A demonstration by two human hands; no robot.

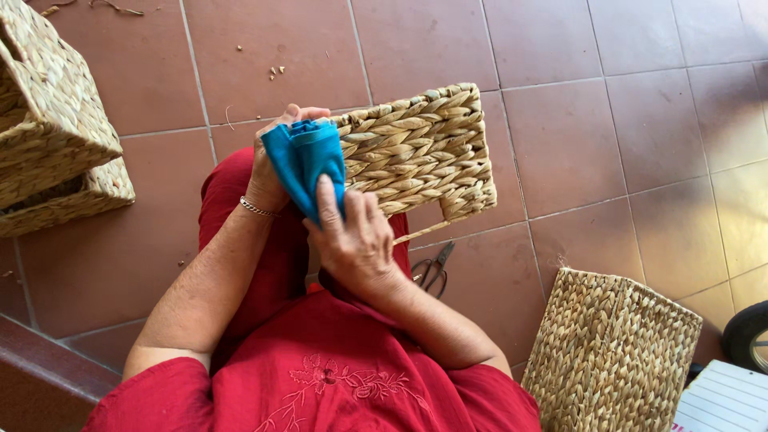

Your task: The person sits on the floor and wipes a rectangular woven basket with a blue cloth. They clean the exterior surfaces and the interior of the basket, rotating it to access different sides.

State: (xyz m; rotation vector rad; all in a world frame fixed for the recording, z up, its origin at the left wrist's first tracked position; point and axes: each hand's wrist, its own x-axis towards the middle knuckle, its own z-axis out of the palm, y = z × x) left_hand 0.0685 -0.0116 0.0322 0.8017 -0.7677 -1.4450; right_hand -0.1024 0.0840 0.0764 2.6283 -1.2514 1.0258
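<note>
The right hand lies on a blue cloth and presses it with its fingers. The left hand grips the same cloth from behind, at the top, and wears a thin bracelet on the wrist. The cloth covers the near end of a woven basket that rests over the person's lap in red clothes. Black scissors lie on the brown tile floor just beside the knee. Another woven basket stands at the right. Two more stacked baskets sit at the left.
</note>
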